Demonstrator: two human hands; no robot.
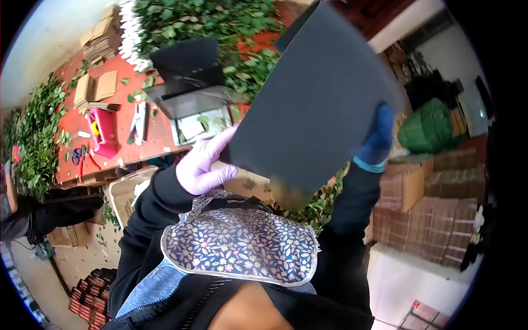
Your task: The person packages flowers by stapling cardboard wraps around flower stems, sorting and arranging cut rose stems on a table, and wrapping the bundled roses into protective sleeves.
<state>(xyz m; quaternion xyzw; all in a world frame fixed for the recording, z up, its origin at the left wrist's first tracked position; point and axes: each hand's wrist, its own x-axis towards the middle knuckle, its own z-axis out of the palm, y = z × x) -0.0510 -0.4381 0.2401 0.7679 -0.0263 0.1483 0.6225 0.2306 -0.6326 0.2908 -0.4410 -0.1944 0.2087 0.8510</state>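
A large dark corrugated sheet [313, 104] is held up between my two hands, tilted, over the front of the red table. My left hand [206, 165], in a pale purple glove, grips its lower left corner between thumb and fingers. My right hand [378, 137], in a blue glove, holds the right edge, with the fingers against the sheet. Left of the sheet, on the table, a metal-edged tray [190, 113] contains a white piece and some leaves. Another dark panel [187, 60] stands at the tray's back.
Leafy stems [203, 19] cover the back of the red table [66, 148]. A pink bin [103, 132], red-handled cutters [82, 162] and cardboard pieces [96, 91] lie left. Stacked cardboard [429, 220] and a green sack [426, 129] are at right. Another person's arm [11, 187] shows far left.
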